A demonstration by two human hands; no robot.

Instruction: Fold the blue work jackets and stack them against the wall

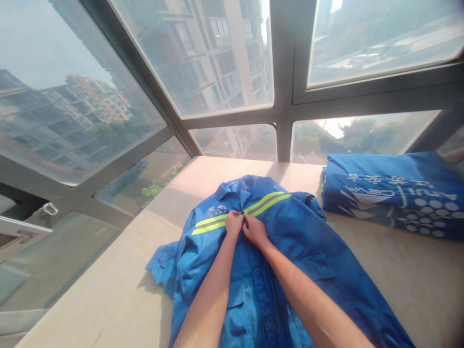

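A blue work jacket point(297, 227) with yellow-green and grey stripes lies front side up on a pale stone sill, its collar toward the window. At the chest, where the stripes meet the front opening, my left hand point(234, 222) pinches the edge of the placket. Right beside it, my right hand point(253, 229) is closed on the other edge, the fingertips of both nearly touching. Whatever small fastener is between the fingers is hidden. Below the hands, buttons point(256, 271) show along the front, and a flap pocket point(314, 266) sits to the right.
Folded blue garments point(384, 193) with white printing lie at the right back. The pale stone sill point(119, 285) runs under everything. Grey window frames point(284, 96) stand behind and to the left, with a window handle point(49, 209) at far left.
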